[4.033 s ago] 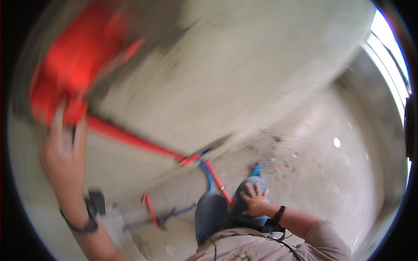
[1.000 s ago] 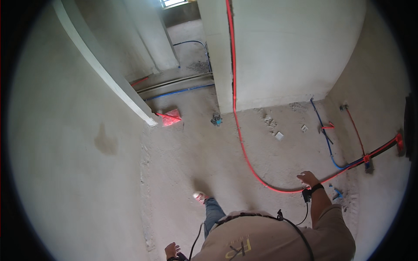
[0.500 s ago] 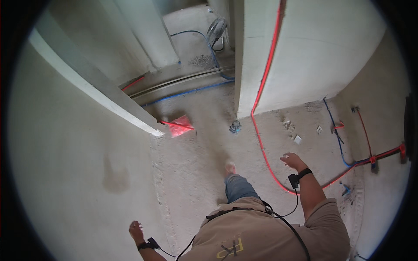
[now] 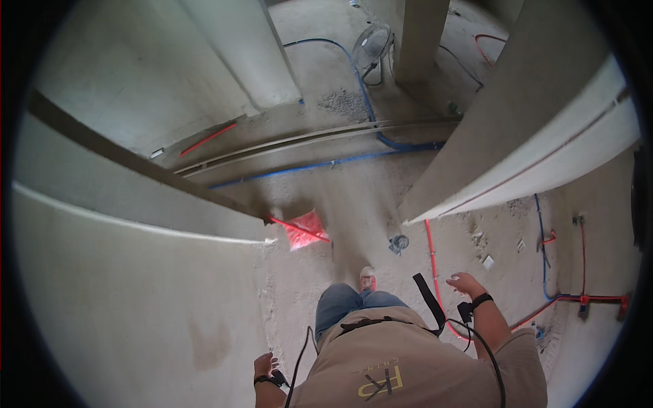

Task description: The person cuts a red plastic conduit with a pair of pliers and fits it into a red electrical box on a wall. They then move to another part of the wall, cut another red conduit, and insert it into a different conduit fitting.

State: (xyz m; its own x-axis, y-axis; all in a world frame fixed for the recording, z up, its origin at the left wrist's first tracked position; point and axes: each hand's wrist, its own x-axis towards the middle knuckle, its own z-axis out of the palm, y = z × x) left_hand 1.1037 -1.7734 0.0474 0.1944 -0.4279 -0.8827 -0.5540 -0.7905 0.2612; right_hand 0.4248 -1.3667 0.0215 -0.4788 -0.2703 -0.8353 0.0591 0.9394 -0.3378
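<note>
My right hand (image 4: 465,283) hangs away from my body with its fingers loosely bent and apart, nothing visible in it. It is above the floor beside the red pipe (image 4: 432,264). Low on the left, my left hand (image 4: 264,365) also hangs free, fingers slightly curled and apart, with no object to be seen in it. Each wrist wears a black strap with a small black device. Ahead on the floor, a pink plastic bag (image 4: 307,234) lies by the wall end, with a red pipe across it. A small grey-blue coiled item (image 4: 398,243) lies further right.
Walls stand on both sides of an opening, the left wall (image 4: 143,204) and right wall (image 4: 517,170). Blue pipe (image 4: 299,168) and a long pale channel (image 4: 272,146) cross the floor. A fan (image 4: 372,45) stands beyond. White square plates (image 4: 488,262) lie at right.
My view has moved forward toward the opening; the bag and coiled item now sit closer to me. More floor beyond the right wall shows. Both hands have swung slightly and remain free.
</note>
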